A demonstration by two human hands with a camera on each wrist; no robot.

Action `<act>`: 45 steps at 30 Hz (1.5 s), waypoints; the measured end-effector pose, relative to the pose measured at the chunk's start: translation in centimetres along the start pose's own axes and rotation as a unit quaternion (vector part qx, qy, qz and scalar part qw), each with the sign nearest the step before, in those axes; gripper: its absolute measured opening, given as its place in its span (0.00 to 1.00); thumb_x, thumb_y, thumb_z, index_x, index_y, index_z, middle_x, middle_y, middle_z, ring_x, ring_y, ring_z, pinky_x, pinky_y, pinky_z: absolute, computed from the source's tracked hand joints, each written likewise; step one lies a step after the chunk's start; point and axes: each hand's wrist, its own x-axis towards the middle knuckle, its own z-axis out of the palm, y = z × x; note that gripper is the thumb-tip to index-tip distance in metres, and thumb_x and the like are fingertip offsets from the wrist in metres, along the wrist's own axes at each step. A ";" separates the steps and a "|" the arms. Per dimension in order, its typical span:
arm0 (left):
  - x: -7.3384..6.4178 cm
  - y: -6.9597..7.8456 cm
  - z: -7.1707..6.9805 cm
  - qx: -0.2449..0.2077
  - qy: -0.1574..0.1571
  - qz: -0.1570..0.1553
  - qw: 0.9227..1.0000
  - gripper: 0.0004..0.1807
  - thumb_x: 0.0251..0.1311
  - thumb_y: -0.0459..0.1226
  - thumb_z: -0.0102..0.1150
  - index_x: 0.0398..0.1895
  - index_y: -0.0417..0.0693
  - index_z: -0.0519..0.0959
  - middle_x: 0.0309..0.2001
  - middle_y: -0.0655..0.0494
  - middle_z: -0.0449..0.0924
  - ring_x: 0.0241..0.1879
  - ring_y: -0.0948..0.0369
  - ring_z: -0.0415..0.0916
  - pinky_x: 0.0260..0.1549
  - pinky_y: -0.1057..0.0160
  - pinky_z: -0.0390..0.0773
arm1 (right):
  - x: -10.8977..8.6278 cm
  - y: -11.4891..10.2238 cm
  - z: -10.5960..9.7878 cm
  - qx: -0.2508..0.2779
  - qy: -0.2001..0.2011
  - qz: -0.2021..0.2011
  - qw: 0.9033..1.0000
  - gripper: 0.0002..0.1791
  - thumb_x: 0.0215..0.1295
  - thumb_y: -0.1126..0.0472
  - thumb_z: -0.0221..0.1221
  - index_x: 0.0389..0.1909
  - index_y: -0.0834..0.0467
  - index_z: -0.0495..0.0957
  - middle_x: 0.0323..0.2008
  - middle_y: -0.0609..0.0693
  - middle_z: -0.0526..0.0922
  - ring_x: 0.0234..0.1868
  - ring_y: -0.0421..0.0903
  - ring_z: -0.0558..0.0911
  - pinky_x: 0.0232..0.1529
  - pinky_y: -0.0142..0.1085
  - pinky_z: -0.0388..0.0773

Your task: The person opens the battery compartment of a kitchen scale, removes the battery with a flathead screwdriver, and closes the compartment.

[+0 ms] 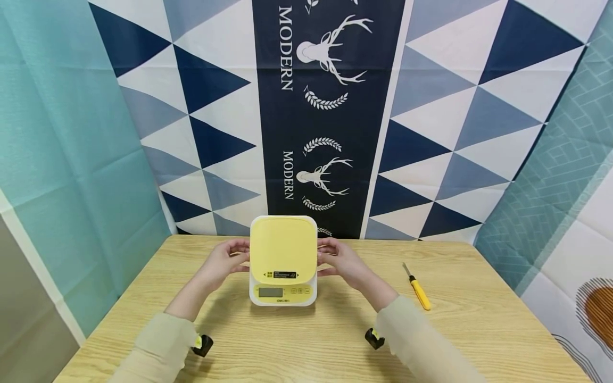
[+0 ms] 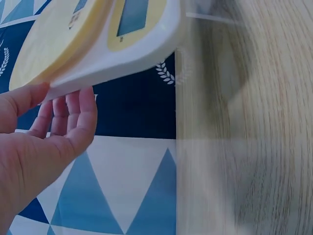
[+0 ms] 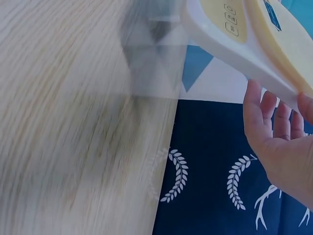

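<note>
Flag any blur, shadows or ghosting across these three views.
Head view: mostly sharp, soft shadows on the table; left wrist: dimmer, blurred dark patch over the table, faint ghosting at its edge; right wrist: similar dark smear and ghosting, but fingers and kitchen scale fairly clear.

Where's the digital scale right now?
In the head view, the digital scale is just left of centre, held above the wooden table between the left hand and right hand, left of the screwdriver.
</note>
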 end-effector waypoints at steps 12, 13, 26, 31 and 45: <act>0.3 0.3 0.5 0.023 -0.049 0.037 0.998 0.21 0.65 0.31 0.54 0.59 0.32 0.66 0.51 0.39 0.72 0.47 0.58 0.76 0.47 0.54 0.81 | -1.3 -0.5 -1.7 -0.044 -0.041 -0.050 0.997 0.18 0.68 0.68 0.53 0.56 0.67 0.65 0.45 0.57 0.75 0.42 0.46 0.78 0.45 0.49 0.82; 0.2 0.3 0.6 0.028 -0.056 0.041 0.997 0.21 0.65 0.31 0.54 0.59 0.32 0.66 0.51 0.39 0.72 0.47 0.58 0.76 0.47 0.54 0.81 | -1.4 -0.4 -1.9 -0.047 -0.046 -0.057 0.996 0.18 0.67 0.67 0.54 0.56 0.67 0.65 0.45 0.57 0.76 0.43 0.46 0.79 0.45 0.49 0.82; -0.1 1.0 1.4 0.046 -0.102 0.102 0.988 0.17 0.64 0.32 0.55 0.55 0.40 0.69 0.49 0.44 0.74 0.48 0.54 0.75 0.45 0.60 0.82 | -2.9 -0.6 -3.7 -0.076 -0.098 -0.129 0.984 0.19 0.66 0.63 0.57 0.53 0.64 0.66 0.46 0.53 0.78 0.46 0.46 0.80 0.46 0.48 0.82; -0.2 1.2 1.6 0.050 -0.103 0.109 0.987 0.17 0.63 0.33 0.57 0.54 0.43 0.69 0.48 0.46 0.74 0.49 0.52 0.74 0.48 0.62 0.80 | -3.3 -0.5 -3.9 -0.091 -0.104 -0.153 0.978 0.17 0.66 0.65 0.56 0.52 0.64 0.67 0.45 0.52 0.77 0.47 0.45 0.79 0.46 0.45 0.82; -0.5 0.9 2.6 0.070 -0.146 0.174 0.971 0.13 0.61 0.26 0.55 0.48 0.36 0.70 0.45 0.47 0.76 0.45 0.60 0.77 0.46 0.65 0.80 | -4.8 -0.3 -5.0 -0.210 -0.076 -0.252 0.941 0.13 0.64 0.67 0.57 0.49 0.63 0.72 0.48 0.49 0.74 0.47 0.37 0.76 0.47 0.32 0.81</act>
